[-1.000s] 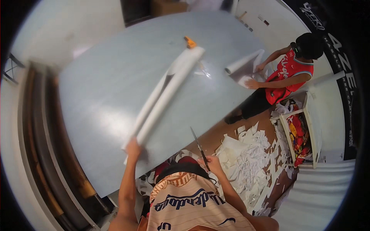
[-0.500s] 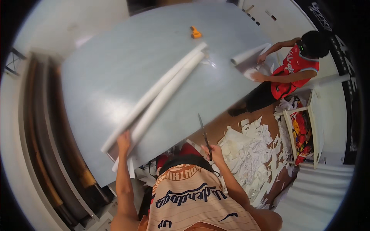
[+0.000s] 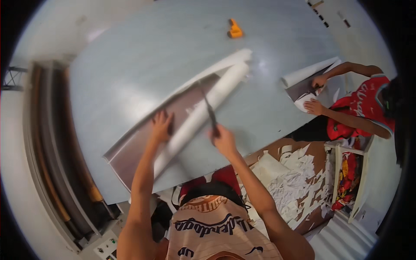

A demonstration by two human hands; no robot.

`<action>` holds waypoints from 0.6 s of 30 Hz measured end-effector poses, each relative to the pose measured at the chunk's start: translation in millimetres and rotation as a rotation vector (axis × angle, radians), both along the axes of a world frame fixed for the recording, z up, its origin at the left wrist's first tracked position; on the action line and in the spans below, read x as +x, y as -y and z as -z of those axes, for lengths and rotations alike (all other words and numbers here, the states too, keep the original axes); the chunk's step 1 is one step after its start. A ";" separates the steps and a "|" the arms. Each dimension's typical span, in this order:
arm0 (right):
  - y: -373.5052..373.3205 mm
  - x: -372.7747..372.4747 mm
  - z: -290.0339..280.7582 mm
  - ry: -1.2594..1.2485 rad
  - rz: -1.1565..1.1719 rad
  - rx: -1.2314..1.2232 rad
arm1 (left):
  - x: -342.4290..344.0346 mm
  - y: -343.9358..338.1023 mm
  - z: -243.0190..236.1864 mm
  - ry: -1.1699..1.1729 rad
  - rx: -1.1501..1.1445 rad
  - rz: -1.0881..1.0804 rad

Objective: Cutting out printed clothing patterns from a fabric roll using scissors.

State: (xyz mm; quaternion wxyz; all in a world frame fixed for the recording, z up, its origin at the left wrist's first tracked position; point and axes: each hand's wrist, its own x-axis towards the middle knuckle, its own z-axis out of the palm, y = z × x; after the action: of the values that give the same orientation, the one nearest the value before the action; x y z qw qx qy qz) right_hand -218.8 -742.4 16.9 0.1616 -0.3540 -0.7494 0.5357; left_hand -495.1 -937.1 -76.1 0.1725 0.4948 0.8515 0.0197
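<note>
A large sheet, white outside and mauve-grey inside, lies partly unrolled on the table, its long sides curled into rolls. Pressed flat on the mauve-grey face, my left hand has its fingers spread and holds nothing. My right hand is closed round the handles of long dark scissors. The blades point away from me, over the sheet's right-hand white roll. Motion blurs the scissors, so I cannot tell whether they touch the sheet.
The pale blue-grey table carries an orange tool toward its far side. On the right, a co-worker in red handles a smaller curled sheet. White scraps cover the floor beside a rack of colourful cloth. Long rollers stand left.
The rolled sheet has been spread apart, baring its mauve-grey face. My left hand has moved up from the near end onto that face. My right hand has brought the scissors forward over the sheet.
</note>
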 end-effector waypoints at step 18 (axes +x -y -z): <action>-83.2 -24.0 77.7 0.112 0.457 0.097 | -40.7 -141.0 38.3 -0.097 0.119 -0.228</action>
State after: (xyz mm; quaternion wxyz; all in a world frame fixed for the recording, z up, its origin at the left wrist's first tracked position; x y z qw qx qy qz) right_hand -242.8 -659.2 -60.8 0.2537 -0.5352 -0.6826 0.4281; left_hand -535.8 -796.1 -114.4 0.0983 0.4047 0.9068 0.0658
